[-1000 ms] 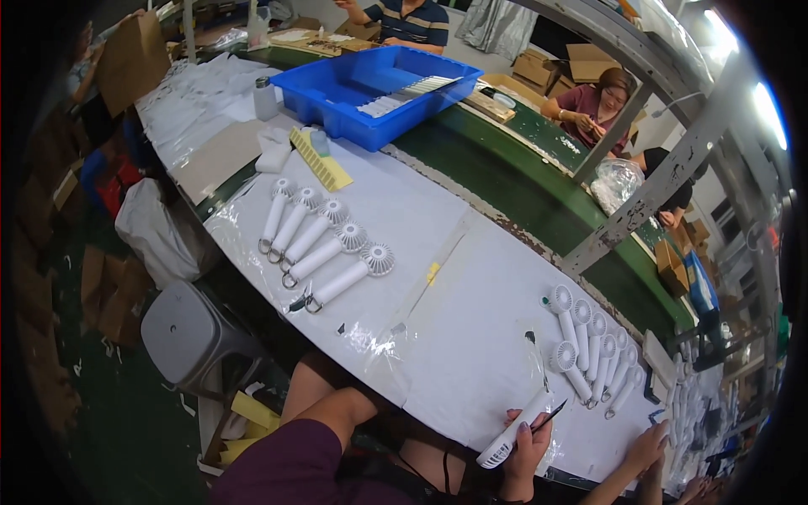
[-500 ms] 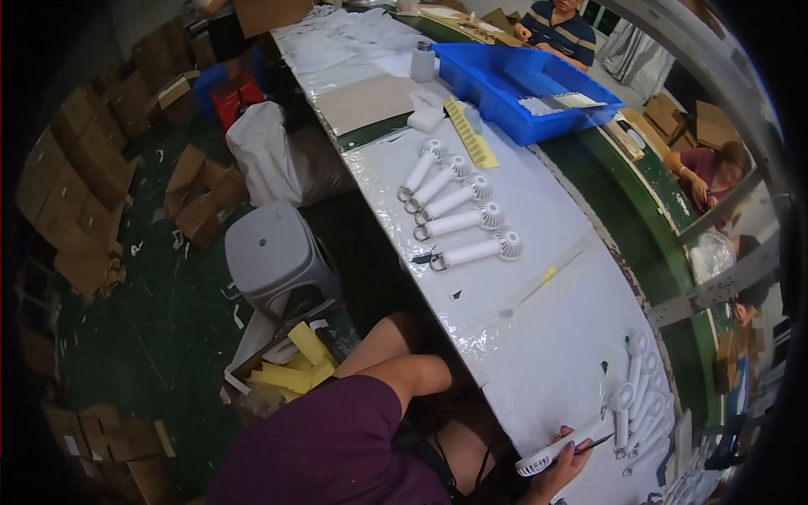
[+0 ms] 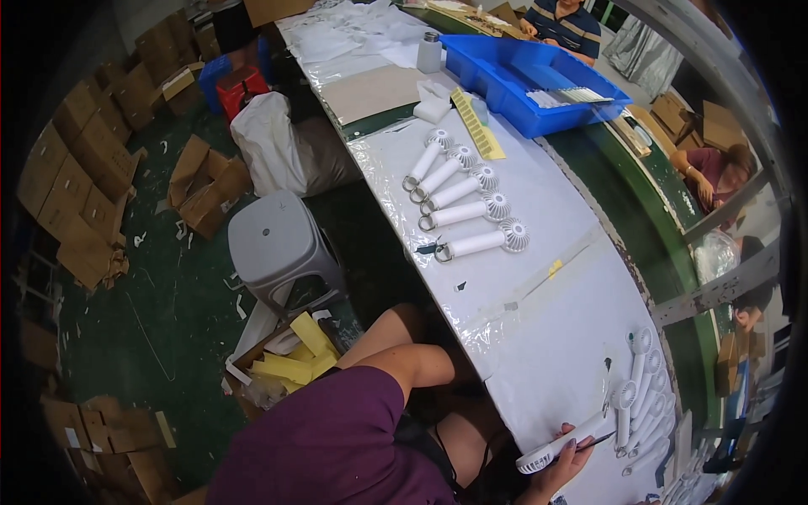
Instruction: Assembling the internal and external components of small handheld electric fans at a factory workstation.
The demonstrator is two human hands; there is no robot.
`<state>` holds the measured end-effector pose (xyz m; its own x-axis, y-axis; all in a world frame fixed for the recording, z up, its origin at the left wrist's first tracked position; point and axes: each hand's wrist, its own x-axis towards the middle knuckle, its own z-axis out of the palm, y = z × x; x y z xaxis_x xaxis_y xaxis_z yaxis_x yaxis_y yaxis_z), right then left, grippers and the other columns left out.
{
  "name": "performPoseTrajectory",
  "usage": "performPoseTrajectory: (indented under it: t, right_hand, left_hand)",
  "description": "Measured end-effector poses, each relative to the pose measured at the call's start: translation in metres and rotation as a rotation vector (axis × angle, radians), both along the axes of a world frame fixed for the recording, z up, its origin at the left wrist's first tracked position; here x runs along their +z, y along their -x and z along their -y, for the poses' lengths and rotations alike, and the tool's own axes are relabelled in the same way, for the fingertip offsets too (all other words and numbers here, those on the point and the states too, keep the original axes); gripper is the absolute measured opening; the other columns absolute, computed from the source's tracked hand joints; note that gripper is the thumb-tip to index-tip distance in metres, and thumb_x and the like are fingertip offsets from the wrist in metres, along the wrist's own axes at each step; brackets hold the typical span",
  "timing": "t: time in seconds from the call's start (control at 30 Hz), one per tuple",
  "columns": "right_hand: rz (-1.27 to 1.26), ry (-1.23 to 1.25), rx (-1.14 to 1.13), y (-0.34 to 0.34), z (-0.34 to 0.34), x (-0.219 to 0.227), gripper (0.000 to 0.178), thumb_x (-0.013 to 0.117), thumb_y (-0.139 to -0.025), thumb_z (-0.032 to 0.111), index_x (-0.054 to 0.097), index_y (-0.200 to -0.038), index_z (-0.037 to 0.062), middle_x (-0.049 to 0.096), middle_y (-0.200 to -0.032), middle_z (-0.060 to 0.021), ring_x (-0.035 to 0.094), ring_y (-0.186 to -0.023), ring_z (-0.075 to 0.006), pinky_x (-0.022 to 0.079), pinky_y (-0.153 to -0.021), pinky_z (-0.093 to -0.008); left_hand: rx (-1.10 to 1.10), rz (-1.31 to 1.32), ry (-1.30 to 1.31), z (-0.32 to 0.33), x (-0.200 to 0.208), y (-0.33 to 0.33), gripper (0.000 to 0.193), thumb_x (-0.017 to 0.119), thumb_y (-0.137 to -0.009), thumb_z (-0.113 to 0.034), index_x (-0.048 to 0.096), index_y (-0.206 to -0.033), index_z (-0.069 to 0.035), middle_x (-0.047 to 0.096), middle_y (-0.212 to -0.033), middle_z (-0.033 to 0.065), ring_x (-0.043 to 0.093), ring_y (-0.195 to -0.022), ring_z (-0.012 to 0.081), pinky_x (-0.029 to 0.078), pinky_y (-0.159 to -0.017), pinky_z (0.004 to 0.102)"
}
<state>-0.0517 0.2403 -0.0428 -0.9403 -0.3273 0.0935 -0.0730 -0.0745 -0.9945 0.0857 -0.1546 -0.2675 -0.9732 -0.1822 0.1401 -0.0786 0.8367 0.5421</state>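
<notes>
at the near edge of the bench (image 3: 539, 337), low in the view, one of the person's hands (image 3: 562, 465) (which hand it is cannot be told, since the forearm is cut off by the lower edge) is closed around the handle of a white handheld fan (image 3: 560, 443), whose round grille head points left, just off the bench edge; a thin dark tool (image 3: 599, 439) shows at the fingertips, touching the fan's handle. the other hand is out of view. just right of the held fan, a bunch of white fans (image 3: 640, 396) lies packed side by side on the white sheet near the bench's right end. farther along the bench, a row of five white fans (image 3: 463, 198) lies fanned out, heads to the right. beyond them sit a yellow strip (image 3: 477, 124) and a blue tray (image 3: 539, 80) at the far end. a grey stool (image 3: 282, 248) stands on the floor beside the bench, with yellow foam pieces (image 3: 295, 358) near it.
</notes>
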Motion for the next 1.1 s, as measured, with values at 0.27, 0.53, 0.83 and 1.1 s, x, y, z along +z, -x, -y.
performPoseTrajectory:
  t: [0.27,0.53,0.83,1.1]
  right_hand:
    - [0.000,0.070,0.076,0.000,-0.001,0.002,0.035,0.050,-0.090,0.013,0.039,-0.121,0.0004,0.059,-0.102,-0.0141,0.053,-0.085,-0.0151,0.042,-0.081,-0.0286]
    - [-0.050,0.026,0.030,0.001,-0.004,0.001,0.021,0.053,-0.087,0.006,0.048,-0.106,-0.0006,0.060,-0.102,-0.0124,0.056,-0.093,-0.0176,0.044,-0.083,-0.0315]
    - [0.069,0.124,0.082,0.006,0.016,0.012,0.019,0.058,-0.088,0.004,0.039,-0.088,0.0056,0.056,-0.085,-0.0062,0.062,-0.089,-0.0184,0.047,-0.071,-0.0244]
    - [0.029,0.005,0.068,0.008,0.015,0.009,0.022,0.062,-0.086,0.004,0.040,-0.084,0.0063,0.047,-0.075,0.0009,0.062,-0.092,-0.0151,0.046,-0.063,-0.0218]
  left_hand:
    - [0.027,-0.057,0.038,0.010,0.059,-0.001,0.043,0.046,-0.092,-0.037,0.057,-0.119,-0.005,0.061,-0.113,0.0164,0.055,-0.109,0.0245,0.040,-0.095,0.0335]
    - [-0.267,-0.057,-0.086,-0.064,0.032,0.045,0.044,0.045,-0.092,-0.038,0.056,-0.120,-0.006,0.061,-0.115,0.0167,0.054,-0.111,0.0244,0.039,-0.096,0.0332]
    - [-0.763,0.539,-0.411,-0.164,0.173,0.019,0.044,0.048,-0.094,-0.030,0.047,-0.129,-0.004,0.059,-0.117,0.0169,0.058,-0.107,0.0287,0.045,-0.090,0.0347]
    - [-0.559,0.450,-0.975,-0.164,0.280,0.026,0.042,0.047,-0.096,-0.022,0.040,-0.133,-0.002,0.054,-0.121,0.0160,0.055,-0.110,0.0219,0.046,-0.090,0.0349]
